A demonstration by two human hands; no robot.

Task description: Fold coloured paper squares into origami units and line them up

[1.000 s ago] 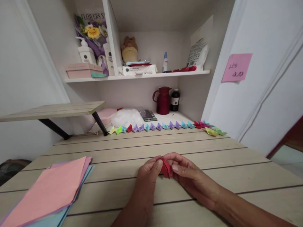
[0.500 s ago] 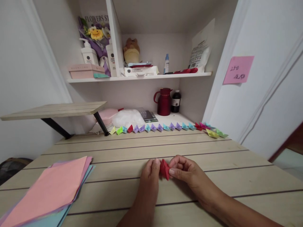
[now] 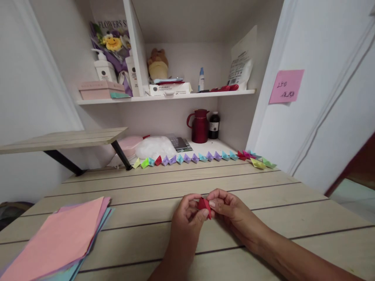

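A small red folded paper boat is held between my two hands, above the middle of the table. My left hand pinches its left side, thumb in front and fingers curled behind. On the other side, my right hand grips the paper between thumb and forefinger. Parts of the boat are covered by the fingers. Farther back, a row of folded paper boats in purple, blue, green, yellow and red runs along the table's rear edge.
A stack of coloured paper sheets lies at the left of the table. A small raised wooden shelf stands behind it. At the back are a dark red jug, a dark bottle and a white plastic bag.
My left thumb has come down onto the front of the red paper, and its fingers have spread behind it. The boat is turned and more covered. The view has shifted slightly right.
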